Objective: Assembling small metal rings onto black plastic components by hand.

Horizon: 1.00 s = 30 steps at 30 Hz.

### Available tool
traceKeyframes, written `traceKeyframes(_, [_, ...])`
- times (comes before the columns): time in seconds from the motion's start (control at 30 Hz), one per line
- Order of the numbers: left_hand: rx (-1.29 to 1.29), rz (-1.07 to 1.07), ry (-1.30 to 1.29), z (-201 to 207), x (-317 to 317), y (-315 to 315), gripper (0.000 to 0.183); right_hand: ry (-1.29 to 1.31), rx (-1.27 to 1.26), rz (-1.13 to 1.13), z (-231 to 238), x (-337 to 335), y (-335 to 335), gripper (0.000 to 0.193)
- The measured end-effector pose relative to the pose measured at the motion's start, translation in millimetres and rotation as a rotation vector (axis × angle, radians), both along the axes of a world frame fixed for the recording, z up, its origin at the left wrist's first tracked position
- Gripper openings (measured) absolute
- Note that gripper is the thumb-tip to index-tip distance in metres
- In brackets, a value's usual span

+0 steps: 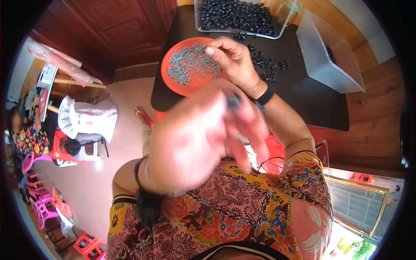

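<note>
My left hand (190,138) is raised close to the camera, blurred by motion. Its fingers are closed around a small dark cylindrical part (233,100). Beyond it, my right hand (238,65) reaches over a round orange-red plate (165,73). Thumb and forefinger are pinched together at the edge of a spread of small grey metal pieces (184,65); what sits between the fingertips is too small to make out. Several loose black ring-like parts (264,63) lie on the dark table just right of that hand.
A clear bin (238,34) full of black parts (236,17) stands at the table's far edge. Another translucent bin (333,73) is tilted at the right of the dark table (312,106). On the floor at left are a white sack (86,119) and plastic stools; a person (32,138) is farther off.
</note>
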<state>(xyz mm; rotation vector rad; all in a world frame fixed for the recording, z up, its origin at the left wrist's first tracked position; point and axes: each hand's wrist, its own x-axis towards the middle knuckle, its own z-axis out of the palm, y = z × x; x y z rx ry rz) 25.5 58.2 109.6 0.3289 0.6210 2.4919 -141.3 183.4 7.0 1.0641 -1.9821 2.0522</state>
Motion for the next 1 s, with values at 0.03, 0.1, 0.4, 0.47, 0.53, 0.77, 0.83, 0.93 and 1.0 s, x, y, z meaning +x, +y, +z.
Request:
traceKeyframes(0.03, [-0.015,-0.065,0.019,20.8,15.4,5.0,0.034,-0.013,0.034,0.015,4.5,4.0,-1.3,0.009])
traceKeyframes(0.1, [-0.199,-0.281,0.105,48.7,31.0,11.5,0.037,-0.013,0.038,0.035,2.8,3.5,-2.7,0.01])
traceKeyframes(0.4, [0.024,-0.372,0.045,40.7,34.7,43.1,0.044,0.401,0.232,-0.147,2.8,-9.5,-1.8,0.009])
traceKeyframes(0.47, [0.041,-0.397,0.018,35.3,31.7,48.0,0.045,0.461,0.233,-0.16,6.1,-10.4,-0.3,0.009])
traceKeyframes(0.53, [0.039,-0.428,-0.002,29.5,26.8,47.4,0.045,0.572,0.215,-0.186,5.5,-12.5,0.6,0.009])
traceKeyframes(0.77, [0.019,-0.488,0.002,29.4,17.6,52.5,0.047,0.55,0.205,-0.25,-5.9,-21.3,-2.5,0.008])
traceKeyframes(0.83, [0.009,-0.489,-0.032,27.9,25.1,47.5,0.048,0.236,0.167,-0.151,-6.8,-17.8,-5.6,0.01])
traceKeyframes(0.93, [-0.169,-0.243,0.104,6.5,6.5,33.8,0.049,0.048,0.135,-0.083,-4.7,-11.4,0.7,0.011])
traceKeyframes(1.0, [-0.289,0.041,-0.074,-18.7,-10.7,20.0,0.039,-0.023,0.109,-0.056,-7.3,-8.9,-1.5,0.012])
